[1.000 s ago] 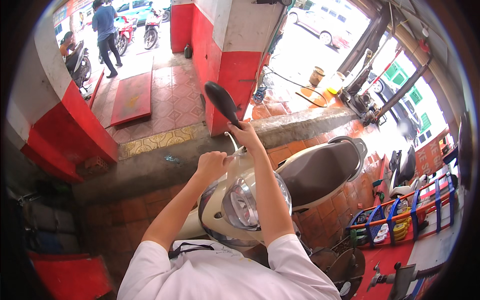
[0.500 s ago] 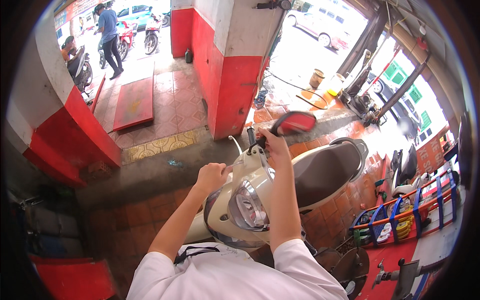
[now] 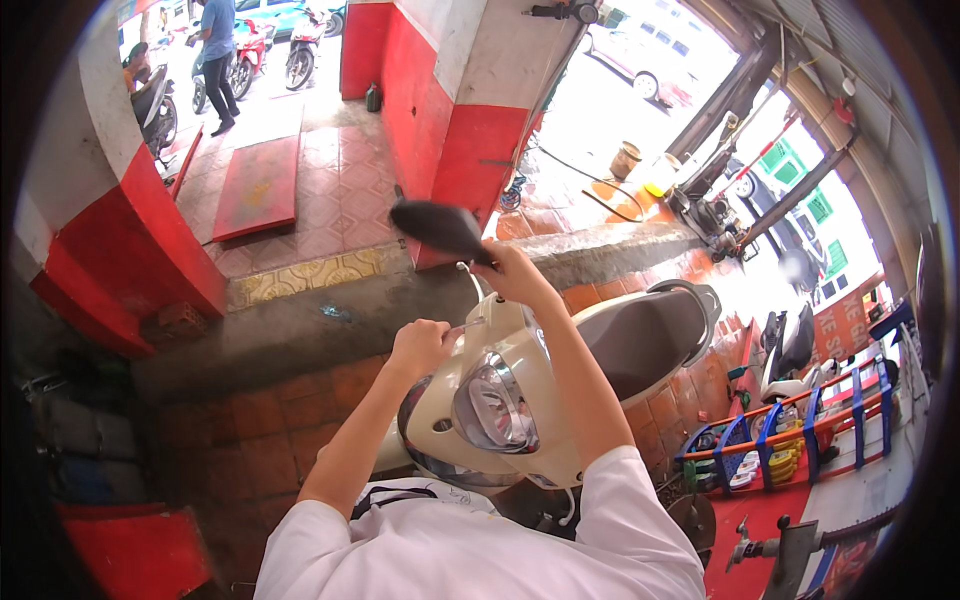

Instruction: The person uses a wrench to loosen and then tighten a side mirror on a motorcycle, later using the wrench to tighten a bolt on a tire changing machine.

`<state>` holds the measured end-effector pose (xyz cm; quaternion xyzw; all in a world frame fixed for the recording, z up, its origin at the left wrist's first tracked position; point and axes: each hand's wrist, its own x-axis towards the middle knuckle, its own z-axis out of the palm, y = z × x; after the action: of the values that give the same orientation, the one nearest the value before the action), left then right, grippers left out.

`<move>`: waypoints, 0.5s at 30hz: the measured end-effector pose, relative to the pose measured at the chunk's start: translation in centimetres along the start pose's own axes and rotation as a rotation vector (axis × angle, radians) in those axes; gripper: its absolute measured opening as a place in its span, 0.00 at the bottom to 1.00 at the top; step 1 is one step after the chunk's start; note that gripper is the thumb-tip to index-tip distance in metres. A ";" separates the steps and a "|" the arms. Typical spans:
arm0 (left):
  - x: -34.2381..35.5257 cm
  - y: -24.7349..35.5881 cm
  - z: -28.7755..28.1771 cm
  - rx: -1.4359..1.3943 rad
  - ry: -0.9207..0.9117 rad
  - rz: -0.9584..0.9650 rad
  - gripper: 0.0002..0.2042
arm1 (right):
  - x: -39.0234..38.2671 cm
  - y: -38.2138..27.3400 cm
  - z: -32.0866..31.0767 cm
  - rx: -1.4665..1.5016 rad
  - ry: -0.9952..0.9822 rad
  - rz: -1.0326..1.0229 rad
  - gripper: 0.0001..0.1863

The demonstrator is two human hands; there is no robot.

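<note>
Before me stands a cream scooter (image 3: 515, 330), its headlight (image 3: 497, 400) toward me and its dark seat (image 3: 640, 345) beyond, to the right. My right hand (image 3: 510, 272) is closed on the stem end of a black rear-view mirror (image 3: 440, 228), above the handlebar. The mirror points left with its dark back up. My left hand (image 3: 422, 347) is closed beside the front cover; a thin metal rod (image 3: 470, 325) sticks out of it toward the cover. What the rod is I cannot make out. A white brake lever (image 3: 470, 283) shows between the hands.
A raised concrete step (image 3: 290, 330) runs behind the scooter to a red and white pillar (image 3: 470, 150). On the right are a blue and orange rack (image 3: 790, 435) with bottles and a vise-like metal fixture (image 3: 790, 548). Far left, a person (image 3: 217, 60) stands near parked motorbikes.
My right hand has turned the mirror from pointing right to pointing left and moved slightly left with it. My left hand stays by the front cover. The view has shifted a little.
</note>
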<state>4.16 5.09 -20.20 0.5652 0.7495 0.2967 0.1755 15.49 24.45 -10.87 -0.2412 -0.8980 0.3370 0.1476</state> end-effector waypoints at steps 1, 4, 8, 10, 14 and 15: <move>0.1 0.8 0.3 0.006 -0.023 0.002 0.20 | 1.3 3.0 0.4 0.031 0.083 0.030 0.15; -0.4 0.7 0.0 -0.006 -0.013 -0.004 0.20 | 4.0 4.3 -0.3 0.297 0.187 0.330 0.16; -0.6 0.9 -0.6 -0.046 0.007 0.015 0.23 | 1.2 7.6 -2.1 1.014 0.327 0.377 0.11; -0.6 0.6 -0.7 -0.055 0.007 0.013 0.20 | -1.2 7.4 -2.4 1.136 0.374 0.303 0.07; -0.5 0.7 -1.3 -0.073 0.016 0.014 0.19 | -7.4 3.3 -0.8 0.866 0.317 0.103 0.06; -0.5 0.8 -1.1 -0.071 0.016 0.019 0.19 | -8.3 2.5 -0.6 0.768 0.319 0.014 0.06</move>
<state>4.23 4.52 -18.86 0.5633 0.7344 0.3295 0.1867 23.55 21.95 -12.97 -0.2238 -0.6713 0.6070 0.3617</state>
